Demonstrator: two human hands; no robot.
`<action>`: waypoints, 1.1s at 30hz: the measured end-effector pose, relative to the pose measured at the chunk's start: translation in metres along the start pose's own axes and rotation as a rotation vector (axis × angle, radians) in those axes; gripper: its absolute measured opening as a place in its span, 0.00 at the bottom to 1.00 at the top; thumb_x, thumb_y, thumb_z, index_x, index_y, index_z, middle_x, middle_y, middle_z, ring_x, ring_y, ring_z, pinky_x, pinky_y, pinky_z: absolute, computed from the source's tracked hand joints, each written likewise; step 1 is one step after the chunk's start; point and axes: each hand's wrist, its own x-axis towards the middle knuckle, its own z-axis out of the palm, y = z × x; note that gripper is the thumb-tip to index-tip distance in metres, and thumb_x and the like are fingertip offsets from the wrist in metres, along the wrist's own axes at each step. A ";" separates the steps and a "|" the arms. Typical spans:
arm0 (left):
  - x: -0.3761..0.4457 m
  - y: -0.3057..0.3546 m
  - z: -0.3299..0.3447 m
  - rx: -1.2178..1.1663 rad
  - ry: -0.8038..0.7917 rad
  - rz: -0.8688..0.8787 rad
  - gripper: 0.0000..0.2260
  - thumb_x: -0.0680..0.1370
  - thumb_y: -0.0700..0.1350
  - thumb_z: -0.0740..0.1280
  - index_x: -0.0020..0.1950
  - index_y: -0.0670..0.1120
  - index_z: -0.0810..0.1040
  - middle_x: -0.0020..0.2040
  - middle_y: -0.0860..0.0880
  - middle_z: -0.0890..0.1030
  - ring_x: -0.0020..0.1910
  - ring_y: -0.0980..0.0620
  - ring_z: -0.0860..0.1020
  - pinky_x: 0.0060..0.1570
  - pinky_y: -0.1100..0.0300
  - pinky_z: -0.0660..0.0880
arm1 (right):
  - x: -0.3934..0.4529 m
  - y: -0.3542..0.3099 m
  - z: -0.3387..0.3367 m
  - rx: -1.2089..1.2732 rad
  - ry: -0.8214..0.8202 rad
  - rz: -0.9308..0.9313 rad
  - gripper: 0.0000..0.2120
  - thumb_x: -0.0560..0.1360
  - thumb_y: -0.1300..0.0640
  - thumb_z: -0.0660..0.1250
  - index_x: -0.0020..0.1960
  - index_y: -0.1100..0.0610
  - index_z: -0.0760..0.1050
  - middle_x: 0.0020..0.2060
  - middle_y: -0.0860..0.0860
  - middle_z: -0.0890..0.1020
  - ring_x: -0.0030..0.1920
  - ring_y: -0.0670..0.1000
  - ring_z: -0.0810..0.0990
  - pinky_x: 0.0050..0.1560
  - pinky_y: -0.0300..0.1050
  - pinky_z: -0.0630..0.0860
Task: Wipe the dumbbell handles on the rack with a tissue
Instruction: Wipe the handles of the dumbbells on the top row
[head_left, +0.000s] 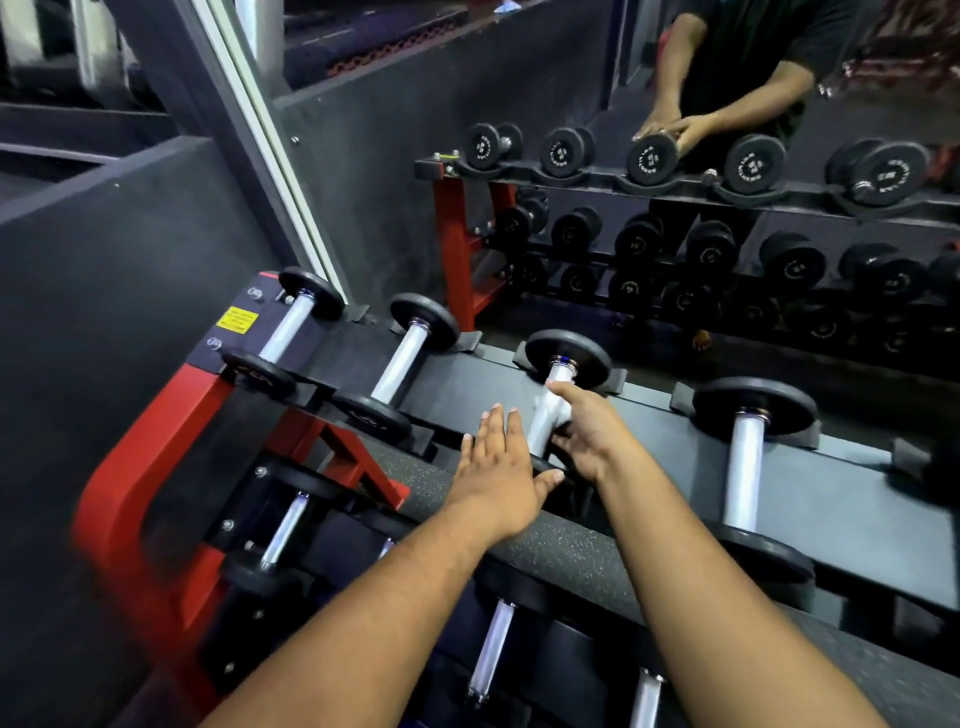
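Note:
The top shelf of the black and red dumbbell rack (660, 457) carries a row of dumbbells with silver handles. My right hand (592, 436) grips the handle of the third dumbbell (569, 356), thumb on top and fingers curled under, with a white tissue (545, 415) wrapped between palm and handle. My left hand (498, 467) lies flat with straight fingers just left of that handle, its thumb by the dumbbell's near plate, which is mostly hidden.
Two smaller dumbbells (291, 322) (405, 358) sit to the left and a bigger dumbbell (745, 467) to the right. The lower shelf holds more handles (283, 530). A wall mirror (727, 156) behind the rack reflects the rack and a person.

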 end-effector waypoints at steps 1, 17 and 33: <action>-0.001 0.000 -0.001 0.007 -0.005 -0.004 0.40 0.83 0.64 0.50 0.79 0.43 0.29 0.79 0.43 0.28 0.79 0.46 0.30 0.78 0.47 0.34 | 0.000 -0.001 0.004 0.010 -0.017 0.047 0.09 0.75 0.53 0.71 0.52 0.56 0.79 0.44 0.55 0.84 0.47 0.55 0.81 0.61 0.53 0.76; 0.001 -0.002 0.001 -0.005 0.009 -0.001 0.40 0.83 0.64 0.51 0.79 0.43 0.29 0.79 0.43 0.29 0.79 0.47 0.31 0.79 0.47 0.35 | -0.020 0.013 -0.019 -0.204 -0.095 -0.042 0.09 0.79 0.56 0.67 0.53 0.61 0.79 0.40 0.56 0.82 0.39 0.53 0.80 0.43 0.46 0.77; 0.001 -0.001 0.001 0.000 0.021 -0.005 0.40 0.83 0.64 0.50 0.79 0.43 0.29 0.79 0.44 0.29 0.79 0.47 0.31 0.78 0.46 0.35 | -0.010 0.010 -0.014 -0.920 0.161 -0.617 0.16 0.82 0.56 0.58 0.67 0.51 0.75 0.59 0.55 0.82 0.56 0.58 0.80 0.57 0.52 0.74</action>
